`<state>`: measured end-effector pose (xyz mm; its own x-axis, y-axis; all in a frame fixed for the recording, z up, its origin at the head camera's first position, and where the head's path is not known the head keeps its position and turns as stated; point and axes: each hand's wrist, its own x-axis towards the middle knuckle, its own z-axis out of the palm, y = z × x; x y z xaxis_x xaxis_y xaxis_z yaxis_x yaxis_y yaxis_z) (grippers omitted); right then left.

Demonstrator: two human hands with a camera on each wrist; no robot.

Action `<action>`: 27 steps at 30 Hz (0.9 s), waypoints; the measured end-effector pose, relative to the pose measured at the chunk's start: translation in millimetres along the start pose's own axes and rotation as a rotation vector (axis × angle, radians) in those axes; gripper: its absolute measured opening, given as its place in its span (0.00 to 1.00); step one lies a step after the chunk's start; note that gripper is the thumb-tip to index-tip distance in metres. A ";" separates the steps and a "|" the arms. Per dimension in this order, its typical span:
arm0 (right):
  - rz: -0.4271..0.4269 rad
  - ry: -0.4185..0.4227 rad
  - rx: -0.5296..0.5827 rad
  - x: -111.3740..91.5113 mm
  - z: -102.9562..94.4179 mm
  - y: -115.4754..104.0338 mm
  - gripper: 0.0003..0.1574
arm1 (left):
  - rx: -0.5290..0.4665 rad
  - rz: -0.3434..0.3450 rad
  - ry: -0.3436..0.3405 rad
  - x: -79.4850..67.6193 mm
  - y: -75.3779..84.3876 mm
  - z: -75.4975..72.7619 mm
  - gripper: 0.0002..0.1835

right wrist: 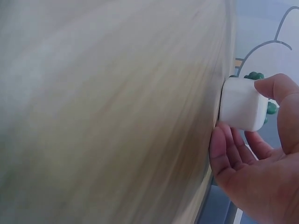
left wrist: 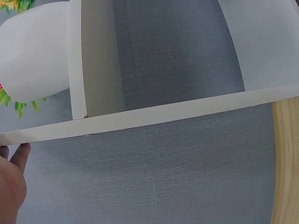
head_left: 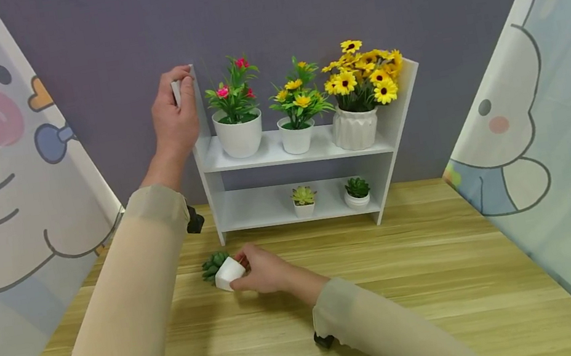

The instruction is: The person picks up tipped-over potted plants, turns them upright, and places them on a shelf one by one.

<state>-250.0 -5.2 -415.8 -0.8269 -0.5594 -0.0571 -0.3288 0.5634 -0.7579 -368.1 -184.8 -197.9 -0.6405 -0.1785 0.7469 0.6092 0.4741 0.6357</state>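
A white two-tier shelf [head_left: 310, 219] stands on the table against the back wall. My left hand [head_left: 175, 111] grips the upper part of its left side panel, fingers on the outer side; in the left wrist view, fingertips [left wrist: 21, 154] touch that panel. Lower down, a small potted succulent [head_left: 229, 272] lies tipped on the tabletop, green leaves to the left. My right hand [head_left: 263, 270] holds its white square pot [right wrist: 240, 103] between thumb and fingers. In the right wrist view the leaves are mostly hidden behind the pot.
On the upper tier stand a pink-flowered plant [head_left: 239, 132], a small yellow-flowered plant [head_left: 297, 137] and a pot of sunflowers [head_left: 356, 128]. The lower tier holds a light green succulent [head_left: 303, 201] and a dark green one [head_left: 357, 193]. Cartoon-printed curtains [head_left: 9, 203] flank the wooden table [head_left: 423, 268].
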 end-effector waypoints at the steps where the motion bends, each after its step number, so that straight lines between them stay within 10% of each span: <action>1: -0.002 0.001 -0.007 0.4 0.8 -0.5 0.37 | -0.001 0.003 0.001 0.1 -0.7 0.1 0.21; 27: -0.016 0.063 -0.052 -2.2 -0.9 -1.7 0.28 | -0.028 0.006 -0.003 -0.6 -1.4 0.0 0.21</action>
<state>-248.0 -4.4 -413.9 -0.8479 -0.5301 -0.0031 -0.3641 0.5866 -0.7235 -368.6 -185.4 -199.2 -0.6383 -0.1734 0.7500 0.6255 0.4510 0.6367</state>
